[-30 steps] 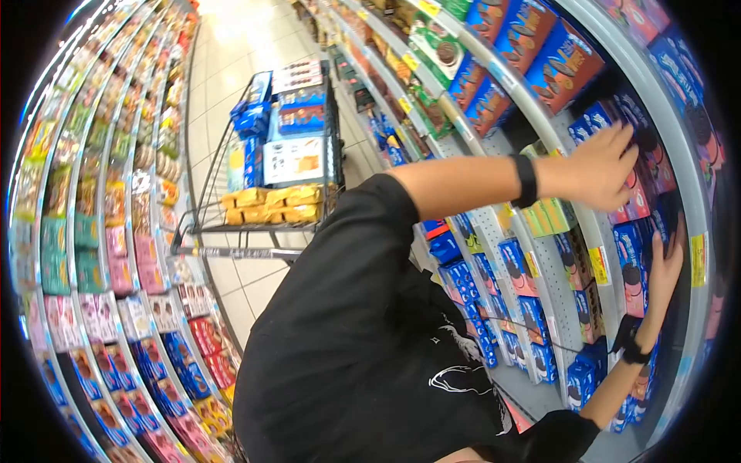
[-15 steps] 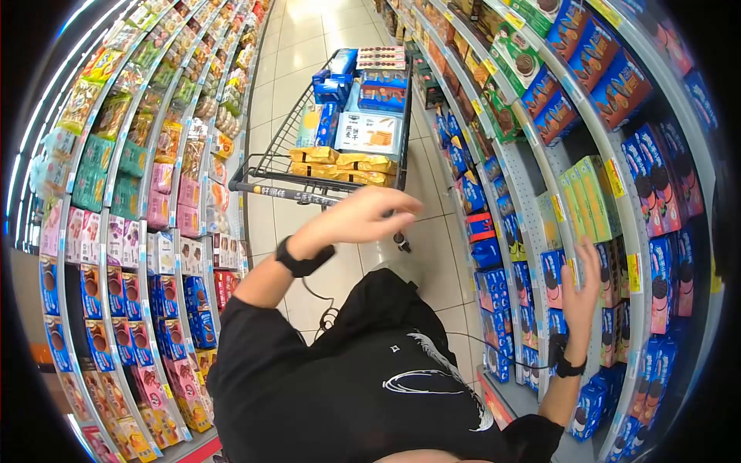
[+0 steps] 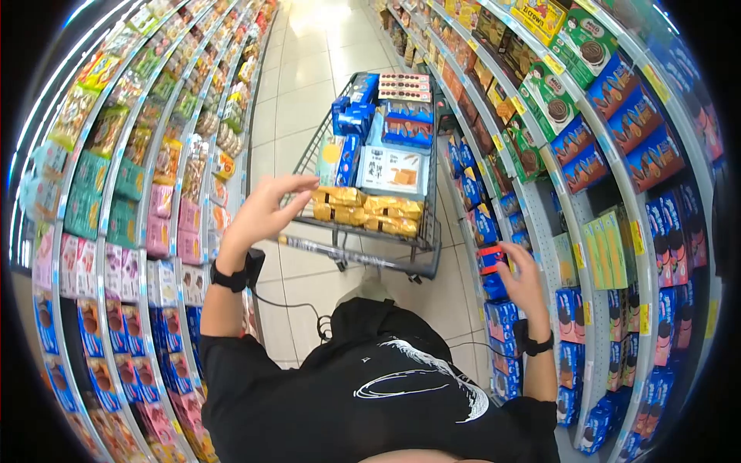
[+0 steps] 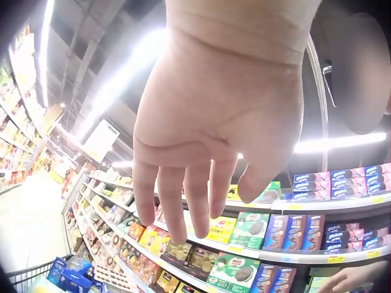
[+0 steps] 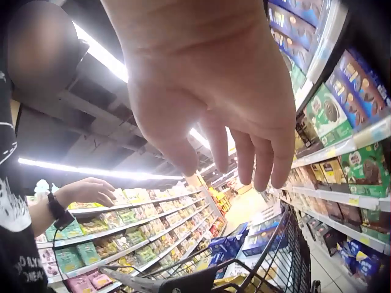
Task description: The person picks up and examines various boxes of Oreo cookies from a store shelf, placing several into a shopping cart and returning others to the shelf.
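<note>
My left hand (image 3: 266, 212) hovers near the left end of a shopping cart's (image 3: 340, 253) handle, holding nothing; its fingers look relaxed in the left wrist view. Further right, my right hand (image 3: 525, 284) is raised in front of the right-hand shelves, also with nothing in it and its fingers loosely extended. Inside the cart lie gold packets (image 3: 369, 211) at the near end, a white biscuit pack (image 3: 392, 171) behind them, and blue packets (image 3: 355, 119) toward the far end.
Shelves of snacks line the left side, with teal bags (image 3: 86, 193) among them. On the right shelves stand green cookie boxes (image 3: 583, 50), blue cookie boxes (image 3: 647, 154) and light green boxes (image 3: 606, 251). A tiled aisle (image 3: 297, 92) runs ahead between them. A cable (image 3: 285, 303) trails from my left wrist.
My left hand has come away from the right shelf, across my body to the left. The right hand has left the shelf and moved toward the cart. My view has turned left toward the aisle.
</note>
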A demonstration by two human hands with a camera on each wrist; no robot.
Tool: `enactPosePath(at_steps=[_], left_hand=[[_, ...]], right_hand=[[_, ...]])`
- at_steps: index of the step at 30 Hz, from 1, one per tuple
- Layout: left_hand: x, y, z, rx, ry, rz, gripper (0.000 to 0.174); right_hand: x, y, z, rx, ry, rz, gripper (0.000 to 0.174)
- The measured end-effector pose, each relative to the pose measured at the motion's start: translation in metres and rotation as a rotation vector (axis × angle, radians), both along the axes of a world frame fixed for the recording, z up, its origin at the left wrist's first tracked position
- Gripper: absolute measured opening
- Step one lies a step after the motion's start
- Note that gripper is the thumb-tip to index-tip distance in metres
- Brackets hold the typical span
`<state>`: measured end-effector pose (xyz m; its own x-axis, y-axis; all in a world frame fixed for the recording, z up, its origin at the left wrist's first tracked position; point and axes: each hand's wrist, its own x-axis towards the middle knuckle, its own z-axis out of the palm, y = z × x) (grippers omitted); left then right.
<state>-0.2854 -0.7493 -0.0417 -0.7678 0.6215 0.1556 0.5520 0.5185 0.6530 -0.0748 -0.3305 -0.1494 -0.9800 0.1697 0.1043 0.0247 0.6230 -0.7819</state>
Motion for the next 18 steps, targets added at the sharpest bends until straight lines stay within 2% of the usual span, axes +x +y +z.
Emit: enactPosePath(at_steps=[2,3,4,6,8,10,12,13,15,18], left_hand=[[-0.032,-0.016,-0.013,0.011,-0.045,-0.033,0.028],[-0.049,-0.023,-0.023,0.031,-0.047,-0.038,0.027],[-0.062,-0.027,-0.034,0.036,-0.066,-0.006,0.027],[-0.080,-0.038,-0.057,-0.068,-0.070,0.004,0.026],[-0.086,-0.047,-0.092,-0.107,-0.077,-0.109,0.028],[-0.079,-0.051,-0.117,-0.196,-0.260,-0.227,0.031],[-0.067,-0.054,-0.148,-0.190,-0.369,-0.345,0.033],[-0.061,-0.057,-0.164,-0.215,-0.453,-0.389,0.032],[-0.048,-0.056,-0.186,-0.312,-0.564,-0.461,0.032],[-0.040,-0.057,-0.186,-0.468,-0.577,-0.485,0.033]], right_hand=[[-0.030,-0.026,-0.023,0.033,-0.031,0.110,0.046],[-0.042,-0.034,-0.046,-0.032,-0.134,0.151,0.057],[-0.052,-0.047,-0.065,-0.030,-0.133,0.124,0.057],[-0.067,-0.079,-0.085,-0.089,-0.297,0.170,0.069],[-0.073,-0.109,-0.083,0.017,-0.644,0.139,0.077],[-0.075,-0.122,-0.088,-0.091,-0.643,0.056,0.076],[-0.071,-0.128,-0.086,-0.320,-0.529,-0.068,0.070],[-0.066,-0.129,-0.106,-0.352,-0.425,-0.105,0.062],[-0.068,-0.132,-0.102,-0.310,-0.441,-0.149,0.058],[-0.070,-0.140,-0.091,-0.234,-0.458,-0.170,0.051]])
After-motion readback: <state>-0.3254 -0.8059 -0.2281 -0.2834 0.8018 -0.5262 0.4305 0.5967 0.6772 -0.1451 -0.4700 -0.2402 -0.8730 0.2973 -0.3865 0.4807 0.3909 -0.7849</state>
